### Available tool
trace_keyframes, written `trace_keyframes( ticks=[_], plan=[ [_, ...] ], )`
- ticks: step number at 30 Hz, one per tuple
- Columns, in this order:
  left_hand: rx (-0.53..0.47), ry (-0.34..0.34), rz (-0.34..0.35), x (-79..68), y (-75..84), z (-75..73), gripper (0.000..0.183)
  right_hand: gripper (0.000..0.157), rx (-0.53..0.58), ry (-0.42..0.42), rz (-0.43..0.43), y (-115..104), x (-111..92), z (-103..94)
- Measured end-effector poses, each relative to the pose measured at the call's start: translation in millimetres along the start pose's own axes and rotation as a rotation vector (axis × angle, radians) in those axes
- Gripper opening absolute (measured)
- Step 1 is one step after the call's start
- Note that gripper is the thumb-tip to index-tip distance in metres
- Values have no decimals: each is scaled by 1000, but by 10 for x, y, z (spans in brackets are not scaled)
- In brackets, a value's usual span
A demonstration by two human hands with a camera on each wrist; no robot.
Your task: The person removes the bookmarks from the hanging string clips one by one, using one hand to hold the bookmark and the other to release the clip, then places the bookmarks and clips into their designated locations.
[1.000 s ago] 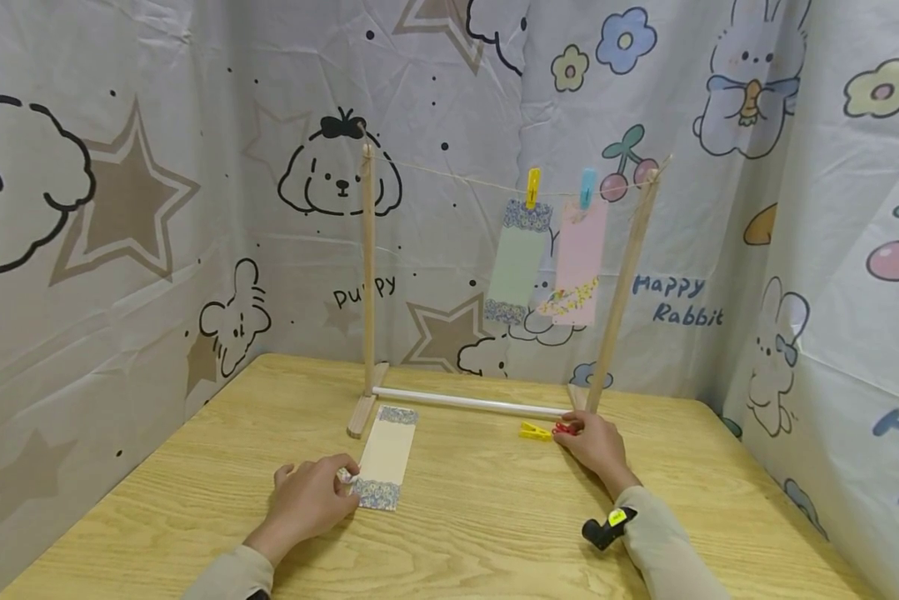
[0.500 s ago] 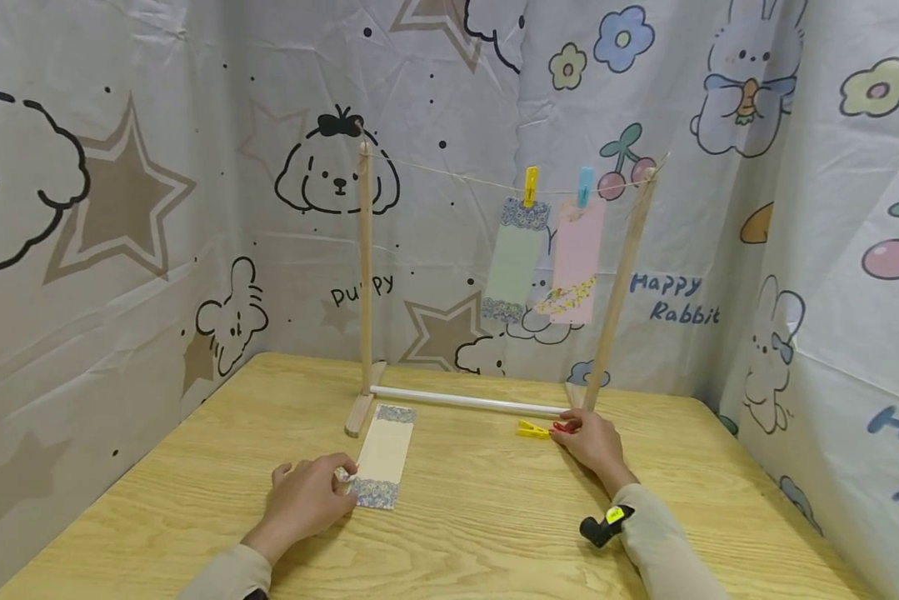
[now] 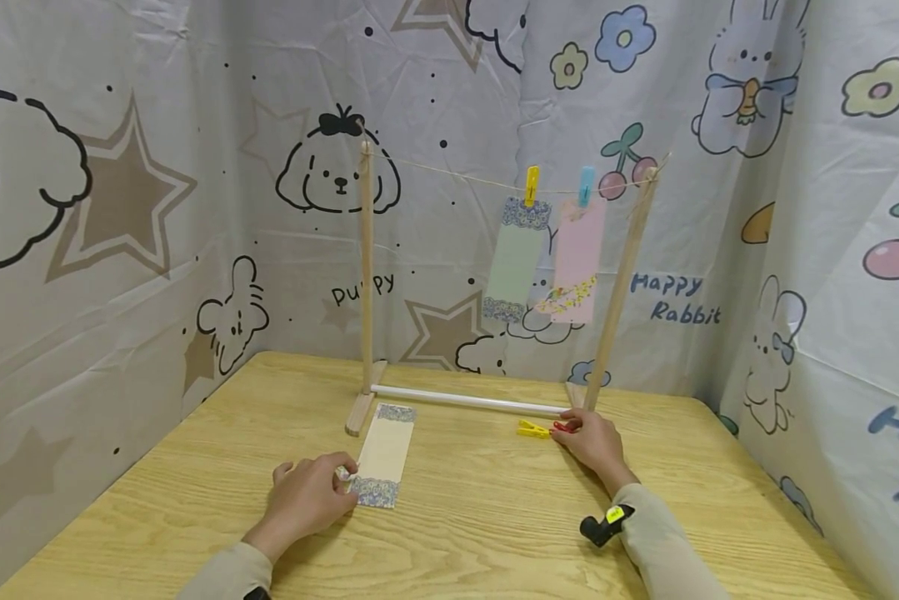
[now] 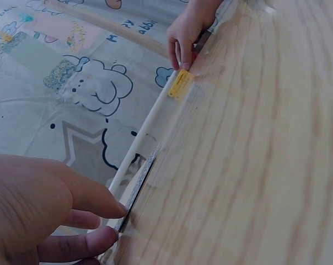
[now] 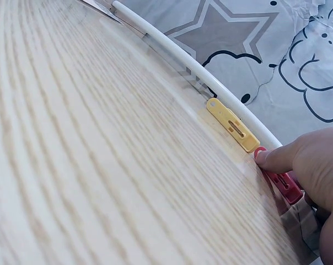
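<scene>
Hands work a pale wood-grain table (image 3: 486, 533). Left hand (image 3: 304, 500) pinches the near corner of a flat cream card (image 3: 385, 456) with blue patterned ends, lying just in front of the rack (image 3: 367, 267). Right hand (image 3: 597, 442) presses a curled finger on a red plastic peg (image 5: 279, 179), a yellow peg (image 3: 533, 430) just beside it, both against the rack's white base bar (image 3: 467, 401). Beyond, between slim wooden posts, a string (image 3: 456, 175) carries a green card (image 3: 515, 262) and a pink card (image 3: 578, 262), clipped by yellow and blue pegs. Behind hangs a creased cartoon-print cloth (image 3: 157, 208).
</scene>
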State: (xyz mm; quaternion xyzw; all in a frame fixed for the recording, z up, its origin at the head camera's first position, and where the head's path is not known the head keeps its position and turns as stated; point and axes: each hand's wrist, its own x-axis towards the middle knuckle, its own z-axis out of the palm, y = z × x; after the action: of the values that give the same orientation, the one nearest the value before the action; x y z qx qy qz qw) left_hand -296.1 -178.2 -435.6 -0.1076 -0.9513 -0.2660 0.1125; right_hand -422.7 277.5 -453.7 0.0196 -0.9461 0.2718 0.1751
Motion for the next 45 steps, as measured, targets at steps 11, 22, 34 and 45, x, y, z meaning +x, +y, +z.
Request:
trace_keyframes(
  ticks=[11,22,34,45],
  plan=[
    [-15,-4,2,-4,8,-7,28,41,3,1,3,3,-6,2],
    [-21,-1,5,-7,3,-2,27,41,2,-2,7,-2,0,1],
    [-18,-8,2,3,8,-14,27,41,0,-4,0,-5,0,2],
    [-25,-8,0,-2,13,-16,27,41,5,3,2,-14,-11,-12]
  ],
)
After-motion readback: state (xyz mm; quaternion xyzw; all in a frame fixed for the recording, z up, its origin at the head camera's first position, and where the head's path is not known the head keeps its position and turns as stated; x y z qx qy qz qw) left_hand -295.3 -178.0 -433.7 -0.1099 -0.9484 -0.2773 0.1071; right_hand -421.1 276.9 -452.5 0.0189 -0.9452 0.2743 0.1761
